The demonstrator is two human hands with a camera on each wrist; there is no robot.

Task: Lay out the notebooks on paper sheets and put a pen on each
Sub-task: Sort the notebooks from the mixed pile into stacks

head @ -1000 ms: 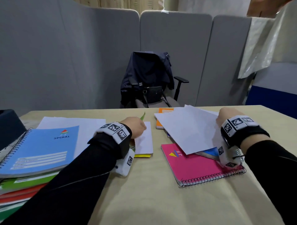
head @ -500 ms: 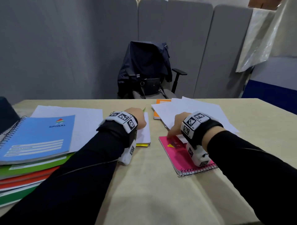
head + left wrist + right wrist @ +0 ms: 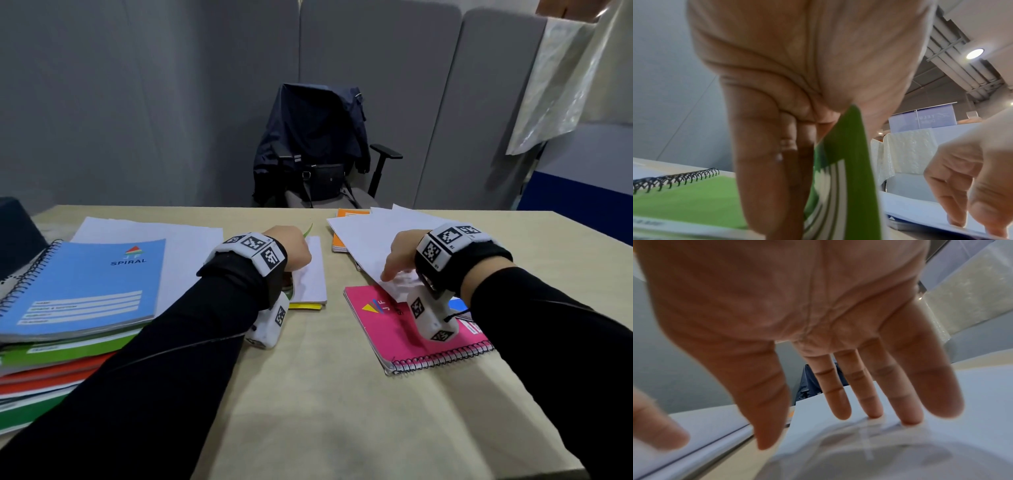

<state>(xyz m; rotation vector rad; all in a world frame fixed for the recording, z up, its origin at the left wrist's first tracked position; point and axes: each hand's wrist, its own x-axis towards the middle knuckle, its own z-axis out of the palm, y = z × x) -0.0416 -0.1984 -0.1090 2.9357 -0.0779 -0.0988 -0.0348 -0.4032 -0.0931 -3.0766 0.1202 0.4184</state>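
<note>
My left hand (image 3: 296,251) rests on a small notebook (image 3: 313,274) at mid-table. In the left wrist view this left hand (image 3: 797,154) pinches the raised green cover (image 3: 846,162). My right hand (image 3: 394,269) lies open on a loose pile of white paper sheets (image 3: 370,236). In the right wrist view its straight fingertips (image 3: 908,421) press the top sheet (image 3: 972,402), which rumples under them. The sheets overlap a pink spiral notebook (image 3: 411,337) and an orange notebook (image 3: 346,214). A blue spiral notebook (image 3: 85,284) tops a stack at the left.
A white sheet (image 3: 178,240) lies under the left stack of green and red notebooks (image 3: 51,370). A dark object (image 3: 17,233) stands at the far left edge. Behind the table (image 3: 325,411) a chair with a dark jacket (image 3: 315,137) faces grey partitions.
My right hand came in from the right edge of the sheets toward the pink notebook and now rumples the top sheet's near corner. The left hand has stayed on the small notebook.
</note>
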